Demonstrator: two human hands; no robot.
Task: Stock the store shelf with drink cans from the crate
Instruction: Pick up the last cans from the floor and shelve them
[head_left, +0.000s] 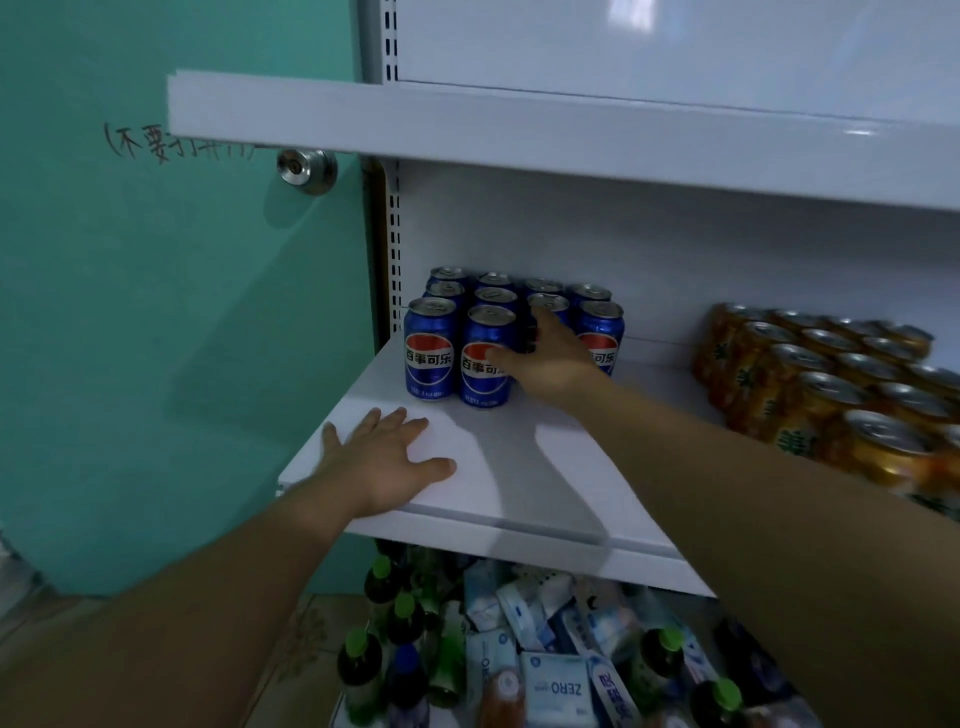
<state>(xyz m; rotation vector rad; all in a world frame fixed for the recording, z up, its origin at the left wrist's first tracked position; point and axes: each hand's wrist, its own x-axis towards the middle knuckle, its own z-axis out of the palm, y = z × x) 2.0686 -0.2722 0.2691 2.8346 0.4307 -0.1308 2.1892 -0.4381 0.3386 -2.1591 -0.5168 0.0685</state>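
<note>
Several blue cola cans (431, 353) stand in tight rows at the back left of a white shelf (519, 467). My right hand (550, 358) reaches in among the front cans and wraps around one blue can (549, 301). Its thumb rests against the neighbouring front can (480, 382), and most of the held can is hidden by the hand. My left hand (384, 457) lies flat on the shelf's front left corner, fingers spread, holding nothing. The crate is out of view.
Orange drink cans (831, 384) fill the right side of the same shelf. Another white shelf (519, 130) hangs close above. Below are green-capped bottles (358, 665) and white-blue packs (556, 686). A teal door with a metal knob (306, 169) stands to the left.
</note>
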